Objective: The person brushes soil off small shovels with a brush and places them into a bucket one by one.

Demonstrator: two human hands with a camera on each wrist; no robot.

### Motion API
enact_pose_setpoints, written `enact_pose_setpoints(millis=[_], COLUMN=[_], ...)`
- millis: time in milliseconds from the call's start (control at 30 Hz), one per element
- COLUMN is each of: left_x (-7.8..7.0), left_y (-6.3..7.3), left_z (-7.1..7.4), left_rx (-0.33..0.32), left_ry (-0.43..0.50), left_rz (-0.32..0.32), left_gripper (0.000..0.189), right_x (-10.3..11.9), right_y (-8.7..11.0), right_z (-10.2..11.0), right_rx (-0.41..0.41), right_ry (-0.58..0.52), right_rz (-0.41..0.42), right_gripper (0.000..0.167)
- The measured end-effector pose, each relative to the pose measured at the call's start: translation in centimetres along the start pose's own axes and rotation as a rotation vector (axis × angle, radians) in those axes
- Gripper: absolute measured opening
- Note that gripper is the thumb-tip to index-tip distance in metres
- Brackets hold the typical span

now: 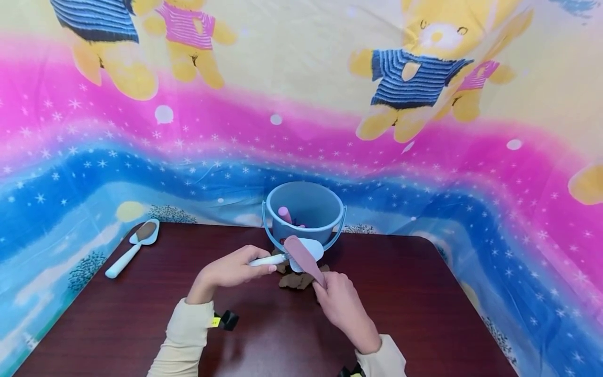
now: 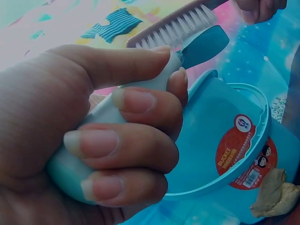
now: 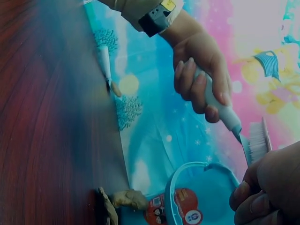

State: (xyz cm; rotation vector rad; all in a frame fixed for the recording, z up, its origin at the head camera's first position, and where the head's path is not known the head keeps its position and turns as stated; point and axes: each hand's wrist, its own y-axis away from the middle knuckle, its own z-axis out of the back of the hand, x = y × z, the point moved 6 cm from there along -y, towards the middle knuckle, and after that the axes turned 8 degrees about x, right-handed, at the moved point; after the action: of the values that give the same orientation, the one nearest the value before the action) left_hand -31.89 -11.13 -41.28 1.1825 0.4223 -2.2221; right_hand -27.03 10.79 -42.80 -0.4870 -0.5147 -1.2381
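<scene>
My left hand (image 1: 231,268) grips the pale handle of a small garden trowel (image 2: 206,47), fingers curled round it. A pink brush (image 1: 303,259) with white bristles is in my right hand (image 1: 343,299), held by its handle. The bristles (image 2: 180,29) lie right at the trowel's blade and neck. Both tools are raised in front of the blue bucket (image 1: 306,196), which has a red label in the left wrist view. Brown clay-like lumps (image 1: 296,281) lie on the table below the tools, beside the bucket's base.
Some pink things (image 1: 285,213) stick up inside the bucket. A second trowel (image 1: 123,262), white-handled with a brown lump (image 1: 146,230) in its scoop, lies at the table's left edge. A patterned cloth (image 1: 292,141) hangs behind the dark red table (image 1: 424,303).
</scene>
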Motion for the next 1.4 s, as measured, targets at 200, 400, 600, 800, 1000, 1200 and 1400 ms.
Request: enact_pose_setpoints(millis=[200, 400, 600, 800, 1000, 1200, 1400], left_x=[0.4, 0.4, 0.2, 0.2, 0.2, 0.2, 0.4], left_y=[0.2, 0.6, 1.3, 1.6, 1.9, 2.2, 2.5], left_z=[0.1, 0.4, 0.6, 1.0, 1.3, 2.0, 3.0], left_rx=[0.012, 0.017, 0.025, 0.023, 0.019, -0.041, -0.161], left_ry=[0.022, 0.031, 0.053, 0.084, 0.126, 0.130, 0.089], left_rz=[0.003, -0.014, -0.026, -0.021, -0.038, -0.009, -0.005], left_gripper=[0.025, 0.026, 0.027, 0.025, 0.023, 0.022, 0.017], right_x=[-0.9, -1.7, -2.7, -3.4, -4.5, -5.1, -5.1], right_y=[-0.3, -0.6, -0.7, -0.9, -0.9, -0.8, -0.7], right_z=[0.3, 0.6, 1.0, 1.5, 2.4, 3.4, 3.8], right_rx=[-0.022, -0.032, -0.039, -0.048, -0.071, -0.093, -0.060], right_ry=[0.003, -0.016, -0.041, -0.044, -0.039, -0.030, -0.017], right_rz=[-0.026, -0.044, -0.077, -0.097, -0.147, -0.174, -0.171], right_gripper=[0.039, 0.040, 0.040, 0.039, 0.038, 0.034, 0.035])
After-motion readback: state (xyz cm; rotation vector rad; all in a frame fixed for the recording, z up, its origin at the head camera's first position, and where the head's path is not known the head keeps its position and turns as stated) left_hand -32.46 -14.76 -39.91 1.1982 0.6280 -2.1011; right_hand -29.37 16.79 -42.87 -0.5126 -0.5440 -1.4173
